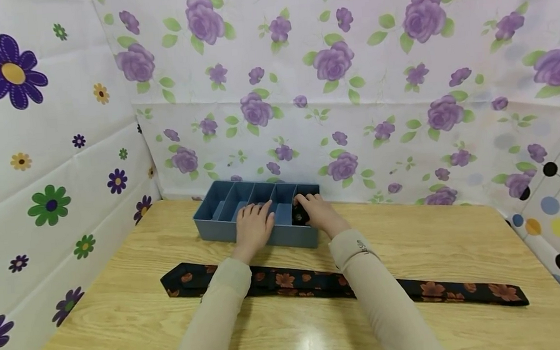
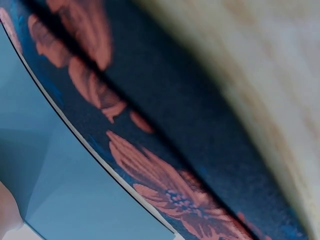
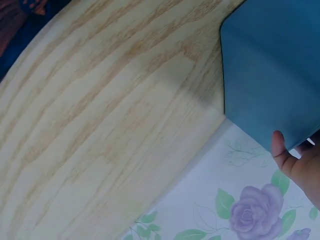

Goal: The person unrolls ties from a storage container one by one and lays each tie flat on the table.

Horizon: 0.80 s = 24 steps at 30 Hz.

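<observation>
Blue rigid divided organizer box stands at the rear of the glossy wood-grain table. Right hand curls its fingers on a dark rolled item in the rightmost compartment. Left hand rests flat, fingers straight, on the middle dividers. A black tie with orange flowers lies flat nearer the person.

Head view looks forward and down from above the near edge of the table, taking in the whole blue box at the far side. Left wrist view sits tight against the tie and box wall, right wrist view close on the box's right corner; all three share the box.
</observation>
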{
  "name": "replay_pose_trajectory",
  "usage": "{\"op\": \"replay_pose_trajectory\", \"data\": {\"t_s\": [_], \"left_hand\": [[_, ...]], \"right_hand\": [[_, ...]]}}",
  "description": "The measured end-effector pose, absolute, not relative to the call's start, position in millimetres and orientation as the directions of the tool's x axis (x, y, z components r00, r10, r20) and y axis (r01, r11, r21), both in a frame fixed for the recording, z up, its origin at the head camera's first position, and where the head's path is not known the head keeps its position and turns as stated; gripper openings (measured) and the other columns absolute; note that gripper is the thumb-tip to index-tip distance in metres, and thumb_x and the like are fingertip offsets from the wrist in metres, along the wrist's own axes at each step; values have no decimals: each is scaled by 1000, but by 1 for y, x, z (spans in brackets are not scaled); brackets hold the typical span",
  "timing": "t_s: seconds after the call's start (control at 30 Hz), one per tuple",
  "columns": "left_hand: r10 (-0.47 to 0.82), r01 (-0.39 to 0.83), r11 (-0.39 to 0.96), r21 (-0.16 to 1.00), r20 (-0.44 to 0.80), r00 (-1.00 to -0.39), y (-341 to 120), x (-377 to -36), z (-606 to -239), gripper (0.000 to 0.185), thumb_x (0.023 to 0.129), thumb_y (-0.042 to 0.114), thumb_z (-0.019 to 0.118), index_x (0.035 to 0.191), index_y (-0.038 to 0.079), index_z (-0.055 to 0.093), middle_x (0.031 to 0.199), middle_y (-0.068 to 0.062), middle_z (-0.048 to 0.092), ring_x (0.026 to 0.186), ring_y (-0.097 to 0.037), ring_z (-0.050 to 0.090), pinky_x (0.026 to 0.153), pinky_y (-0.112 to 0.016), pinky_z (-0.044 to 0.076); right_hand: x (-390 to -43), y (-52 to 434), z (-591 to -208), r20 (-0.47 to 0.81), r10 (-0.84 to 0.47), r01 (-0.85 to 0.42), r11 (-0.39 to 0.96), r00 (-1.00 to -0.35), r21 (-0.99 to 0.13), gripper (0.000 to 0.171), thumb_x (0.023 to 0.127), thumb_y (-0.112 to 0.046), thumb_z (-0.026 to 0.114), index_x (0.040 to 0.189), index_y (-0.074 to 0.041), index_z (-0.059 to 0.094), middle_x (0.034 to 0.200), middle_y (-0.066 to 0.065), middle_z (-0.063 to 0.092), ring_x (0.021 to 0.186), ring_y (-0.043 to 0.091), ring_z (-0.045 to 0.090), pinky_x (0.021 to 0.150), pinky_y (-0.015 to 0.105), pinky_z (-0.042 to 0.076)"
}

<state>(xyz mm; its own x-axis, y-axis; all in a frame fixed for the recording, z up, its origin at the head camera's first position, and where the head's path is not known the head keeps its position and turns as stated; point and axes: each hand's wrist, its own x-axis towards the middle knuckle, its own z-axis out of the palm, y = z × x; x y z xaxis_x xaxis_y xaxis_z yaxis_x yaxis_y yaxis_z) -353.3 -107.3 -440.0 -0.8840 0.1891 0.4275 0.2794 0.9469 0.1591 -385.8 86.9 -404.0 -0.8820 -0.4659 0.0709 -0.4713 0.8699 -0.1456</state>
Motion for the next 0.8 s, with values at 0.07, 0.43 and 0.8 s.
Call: {"op": "replay_pose_trajectory", "data": {"t_s": [0.07, 0.43, 0.8], "left_hand": [[186, 280, 947, 159, 439, -879, -108, -354, -440, 42, 103, 33, 36, 140, 17, 46, 128, -12, 58, 125, -32, 45, 110, -50, 30], [192, 283, 946, 161, 426, -884, -108, -353, -438, 43, 102, 33, 38, 141, 17, 45, 128, -12, 58, 124, -32, 46, 111, -50, 29], [182, 259, 953, 159, 385, -905, -108, -351, -438, 44, 102, 35, 37, 143, 18, 42, 131, -12, 56, 125, -32, 45, 112, -50, 28]], "right_hand": [[-385, 87, -403, 90, -470, -478, 868, -878, -135, 49, 83, -9, 72, 124, -17, 47, 124, 15, 54, 115, 35, 48, 91, 44, 48], [-382, 88, -403, 139, -474, -488, 867, -870, -101, 47, 84, -13, 71, 124, -20, 49, 120, 14, 57, 115, 35, 49, 90, 51, 47], [-378, 90, -405, 192, -489, -513, 852, -851, -105, 44, 84, -14, 72, 122, -20, 52, 116, 14, 56, 113, 34, 50, 93, 52, 44]]}}
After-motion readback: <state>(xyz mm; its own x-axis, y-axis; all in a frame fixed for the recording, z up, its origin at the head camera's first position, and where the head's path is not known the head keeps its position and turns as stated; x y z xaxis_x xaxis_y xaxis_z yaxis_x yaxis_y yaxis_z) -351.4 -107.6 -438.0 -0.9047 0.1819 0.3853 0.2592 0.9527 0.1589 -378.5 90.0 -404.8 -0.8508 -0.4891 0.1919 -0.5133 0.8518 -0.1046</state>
